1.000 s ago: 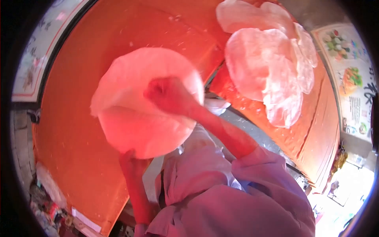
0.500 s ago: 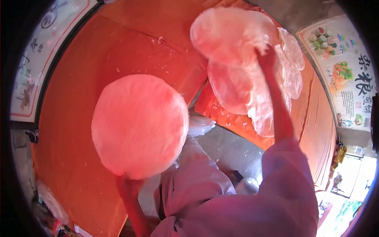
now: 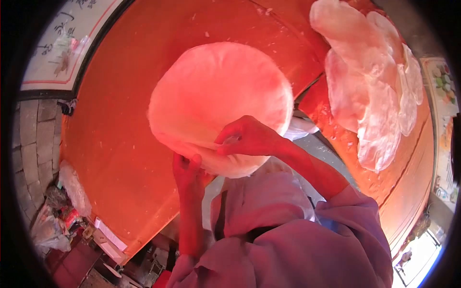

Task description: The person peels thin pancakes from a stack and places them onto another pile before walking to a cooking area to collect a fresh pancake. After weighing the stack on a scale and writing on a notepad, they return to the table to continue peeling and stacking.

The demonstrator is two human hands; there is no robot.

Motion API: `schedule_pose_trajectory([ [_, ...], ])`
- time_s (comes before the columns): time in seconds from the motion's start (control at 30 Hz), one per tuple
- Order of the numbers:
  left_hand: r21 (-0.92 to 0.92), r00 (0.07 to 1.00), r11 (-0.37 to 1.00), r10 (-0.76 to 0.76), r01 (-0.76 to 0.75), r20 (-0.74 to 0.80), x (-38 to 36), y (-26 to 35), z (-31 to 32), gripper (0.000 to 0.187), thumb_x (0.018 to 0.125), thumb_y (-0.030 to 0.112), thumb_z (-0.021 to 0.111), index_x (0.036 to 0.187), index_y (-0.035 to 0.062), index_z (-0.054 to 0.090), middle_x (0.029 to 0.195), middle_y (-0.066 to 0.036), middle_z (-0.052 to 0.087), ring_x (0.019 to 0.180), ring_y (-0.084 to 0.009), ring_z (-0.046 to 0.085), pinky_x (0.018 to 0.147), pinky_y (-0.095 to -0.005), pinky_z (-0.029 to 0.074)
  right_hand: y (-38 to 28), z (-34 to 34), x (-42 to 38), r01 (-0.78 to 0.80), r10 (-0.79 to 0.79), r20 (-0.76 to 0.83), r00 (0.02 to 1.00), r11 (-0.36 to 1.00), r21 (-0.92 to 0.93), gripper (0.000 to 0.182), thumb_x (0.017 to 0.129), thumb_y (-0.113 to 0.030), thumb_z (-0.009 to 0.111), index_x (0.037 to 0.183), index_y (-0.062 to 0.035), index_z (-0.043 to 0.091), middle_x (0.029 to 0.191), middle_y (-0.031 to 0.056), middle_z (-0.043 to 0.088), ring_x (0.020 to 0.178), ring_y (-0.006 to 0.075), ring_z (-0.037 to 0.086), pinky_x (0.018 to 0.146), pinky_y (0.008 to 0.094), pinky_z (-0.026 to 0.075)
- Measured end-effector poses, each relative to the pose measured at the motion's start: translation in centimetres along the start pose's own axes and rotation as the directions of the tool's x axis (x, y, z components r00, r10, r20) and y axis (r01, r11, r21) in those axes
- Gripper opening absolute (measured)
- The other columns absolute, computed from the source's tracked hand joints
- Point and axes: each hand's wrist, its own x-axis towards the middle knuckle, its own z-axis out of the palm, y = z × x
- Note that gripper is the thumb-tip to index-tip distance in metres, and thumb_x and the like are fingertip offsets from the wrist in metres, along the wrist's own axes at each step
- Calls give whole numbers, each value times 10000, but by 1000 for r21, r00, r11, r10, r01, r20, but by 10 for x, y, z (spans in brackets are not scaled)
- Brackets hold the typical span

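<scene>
A pale, round stack of thin flatbreads (image 3: 221,91), tinted pink by the light, lies in front of me at the near edge of the orange-covered table. My right hand (image 3: 247,137) is over its near part, thumb and fingers pinching a fold of the top flatbread. At the stack's near left rim is my left hand (image 3: 188,168), its thumb on top and its fingers under the edge. Off to the right, several loose flatbreads (image 3: 370,81) overlap in a spread-out pile, apart from both hands.
Orange sheeting (image 3: 120,158) with scattered crumbs covers the table. A framed sign (image 3: 57,53) stands at the left, with a grey brick wall (image 3: 36,139) below it. Plastic bags (image 3: 50,225) and clutter lie at the lower left. A printed poster (image 3: 444,96) is at the right.
My right hand has left the loose pile and come back to the stack, where it now pinches the top flatbread. The view has shifted left. My left hand stays at the near rim.
</scene>
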Motion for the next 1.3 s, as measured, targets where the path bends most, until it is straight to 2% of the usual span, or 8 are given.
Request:
schedule_pose_trajectory([
  [0.43, -103, 972, 990, -120, 101, -200, -7, 3, -1, 494, 842, 93, 674, 1263, -16, 439, 1152, -107, 578, 1041, -208, 592, 868, -339, 498, 35, 30, 11, -65, 82, -147, 986, 991, 117, 162, 755, -127, 717, 874, -18, 705, 770, 49, 686, 721, 144, 642, 659, 297, 496],
  [0.67, -59, 926, 994, -110, 95, -362, -6, -23, -21, 430, 831, -6, 635, 1234, -4, 486, 1133, -96, 588, 1031, -193, 591, 830, -320, 519, 38, 42, 17, 36, -231, -221, 948, 763, -645, 251, 766, -280, 688, 814, -36, 660, 788, 125, 666, 679, 319, 648, 634, 384, 524],
  [0.83, -73, 961, 986, -165, 153, -222, -7, -40, -53, 531, 784, 26, 625, 1287, -26, 465, 1187, -116, 585, 1103, -253, 573, 950, -389, 481, 36, 70, 20, 135, -242, -61, 968, 714, -687, 259, 787, -305, 675, 725, -59, 623, 730, 150, 631, 691, 314, 640, 619, 437, 498],
  [1.0, -226, 937, 959, -227, 168, -267, -4, -49, -49, 587, 787, 7, 586, 1341, -31, 395, 1339, -160, 469, 1242, -312, 462, 1033, -461, 420, 14, -90, 42, 225, -304, -462, 833, 949, -220, 155, 817, -222, 649, 737, -89, 658, 660, 42, 610, 653, 156, 578, 662, 375, 486],
  [1.13, -271, 931, 947, -246, 171, -269, -1, -52, -53, 603, 764, -1, 590, 1335, -31, 400, 1337, -164, 464, 1239, -318, 460, 1041, -469, 409, -53, -330, -17, 60, -504, -520, 690, 756, -652, 243, 936, -191, 529, 1054, -42, 680, 912, 35, 694, 819, 135, 648, 757, 309, 532],
  [1.2, -257, 934, 950, -245, 177, -262, -1, -51, -49, 599, 773, 15, 590, 1339, -23, 398, 1338, -157, 465, 1236, -315, 463, 1041, -467, 409, -84, -431, -81, 309, -584, -631, 511, 809, -500, 288, 950, -212, 500, 1108, -30, 657, 967, 37, 685, 850, 136, 644, 774, 308, 532],
  [1.27, -216, 929, 957, -250, 194, -272, -2, -51, -49, 594, 787, 39, 591, 1345, -13, 395, 1341, -151, 465, 1239, -309, 462, 1037, -465, 412, -124, -495, -135, 170, -215, -914, 345, 972, -165, 269, 929, -150, 552, 1151, -14, 619, 971, 32, 651, 833, 132, 622, 748, 290, 525],
  [1.3, -231, 933, 954, -249, 191, -259, -5, -52, -56, 592, 795, 52, 588, 1350, -9, 391, 1346, -151, 461, 1242, -307, 460, 1033, -461, 415, -95, -545, -166, 390, -493, -762, 420, 856, -340, 231, 914, -175, 587, 1079, -22, 639, 903, 26, 635, 779, 125, 606, 681, 285, 518],
])
